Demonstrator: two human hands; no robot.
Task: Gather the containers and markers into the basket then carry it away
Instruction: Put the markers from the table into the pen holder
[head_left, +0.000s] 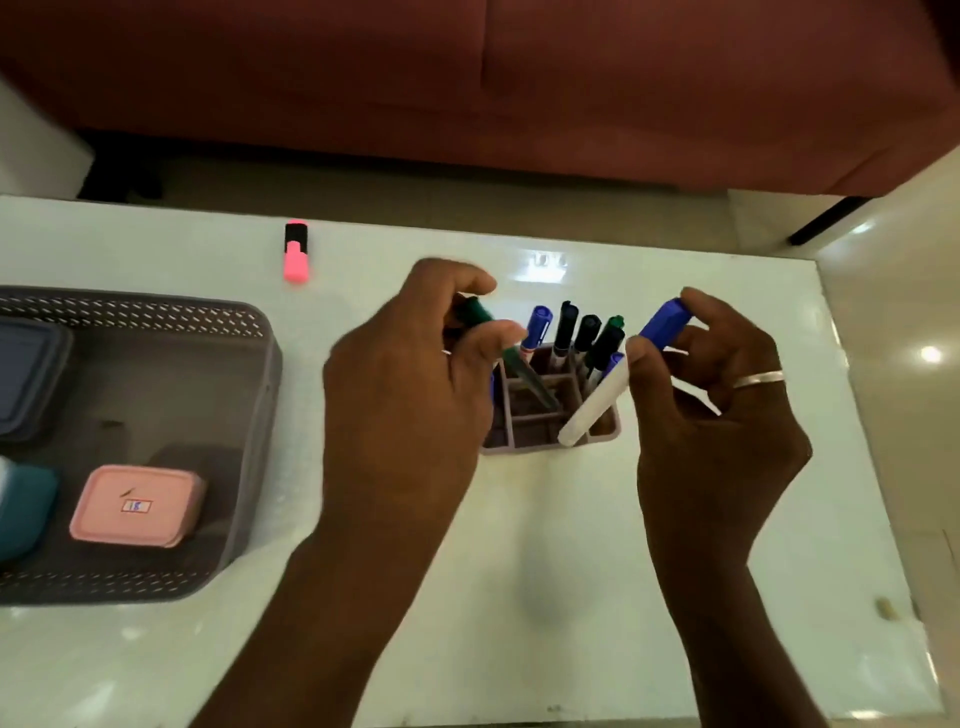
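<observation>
A grey perforated basket (249, 374) sits at the table's left, holding a pink lidded container (136, 506), a dark blue container (26, 374) and a teal one (23, 506). In the middle stands a mauve divided pen holder (605, 428) with several markers (566, 325) upright in it. My left hand (410, 374) is shut on a green marker (480, 314) whose tip points down into the holder. My right hand (711, 395) pinches a blue-capped white marker (665, 325) that slants down over the holder's front. A pink highlighter (296, 253) lies alone on the table behind the basket.
The white glossy table (571, 571) ends at the right near a pale floor. A dark red sofa (519, 78) runs along the far side. A small tan scrap (885, 609) lies near the table's right front corner.
</observation>
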